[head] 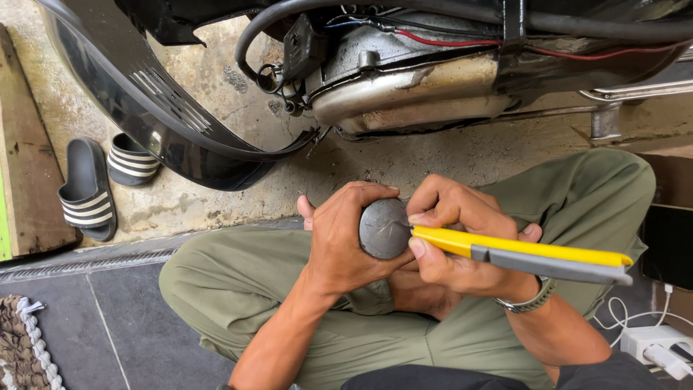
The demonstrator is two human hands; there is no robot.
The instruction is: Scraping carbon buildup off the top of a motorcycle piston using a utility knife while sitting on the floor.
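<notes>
A round grey metal cap (384, 228) is held nearest the camera, above the lap of a person seated cross-legged in olive-green trousers (238, 282). The cap is gripped by the left hand (346, 235), whose fingers are curled tightly around its left side and back, the thumb showing beyond them. Its flat, scratched face is turned upward. Just to the right, the right hand (451, 242) is closed around a yellow and grey utility knife (520, 253), with the thumb and forefinger pinched near the front end. The tip of the knife is pressed against the right edge of the cap's face, and the handle runs out to the right past the wrist, where a metal watch band (530, 300) is worn.

At the far left edge of the concrete floor (188, 195), a wooden board (25, 159) is seen, and beside it a pair of black sandals with white stripes (105, 180) is set side by side. Below them, at the lower left corner, dark floor tiles (108, 325) and the fringe of a woven mat (22, 347) are visible. Further right, a curved black body panel (144, 108) is arched over the floor. Behind the hands, a motor scooter's engine casing (411, 90) is seen with black hoses and red and blue wires (447, 40) across its top. At the lower right corner, a white charger with cables (657, 343) is lying on the floor.
</notes>
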